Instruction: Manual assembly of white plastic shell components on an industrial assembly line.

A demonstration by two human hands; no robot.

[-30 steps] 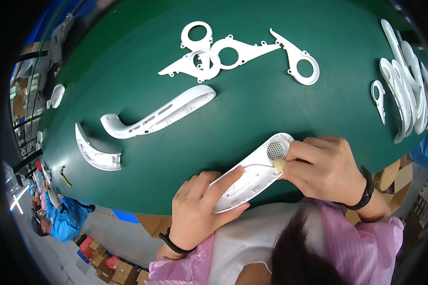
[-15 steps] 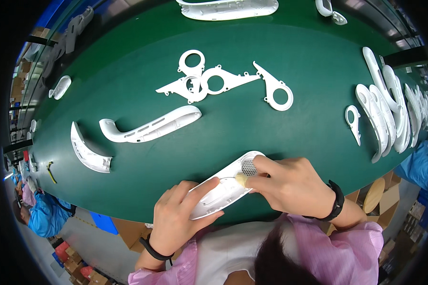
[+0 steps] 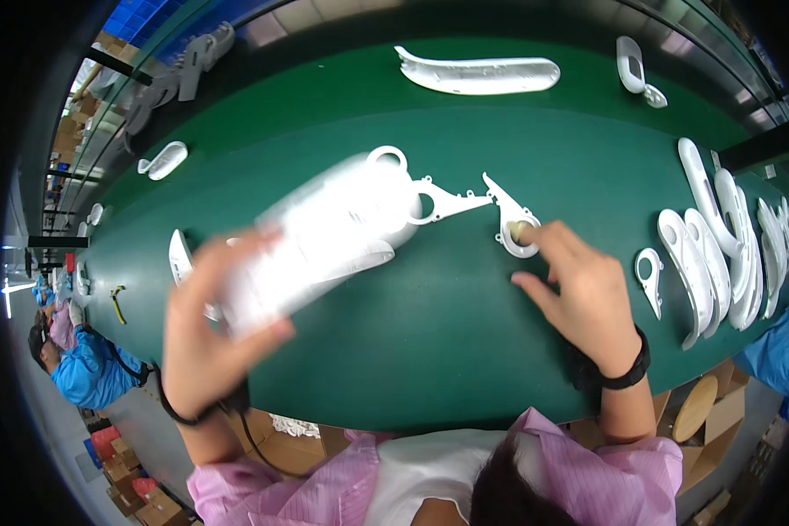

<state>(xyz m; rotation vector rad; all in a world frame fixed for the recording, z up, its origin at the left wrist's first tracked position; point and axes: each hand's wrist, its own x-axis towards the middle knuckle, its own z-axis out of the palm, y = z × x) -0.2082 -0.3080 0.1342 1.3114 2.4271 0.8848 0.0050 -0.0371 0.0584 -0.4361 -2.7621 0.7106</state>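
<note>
My left hand (image 3: 197, 324) grips a white plastic shell (image 3: 324, 219), raised over the green table and smeared by motion. The shell covers part of the group of flat white ring-shaped parts behind it, one of which, a ring part (image 3: 454, 205), sticks out to the right. Further right, my right hand (image 3: 587, 285) reaches to a separate ring part with a pointed tail (image 3: 506, 207). Its index finger, in a yellowish finger cot (image 3: 519, 230), is at the ring, and the thumb stays apart. Below the raised shell shows the end of a curved white handle-like shell (image 3: 368, 260).
Several long white shells (image 3: 701, 289) lie bunched at the right, beside a small ring part (image 3: 648, 273). Another long shell (image 3: 482, 76) lies at the back. A curved piece (image 3: 180, 255) is left of my left hand. A co-worker in blue (image 3: 96, 373) is at far left.
My left hand has lifted the shell away to the left and forward. My right hand has left the shell and moved forward to the separate ring part. The view has shifted.
</note>
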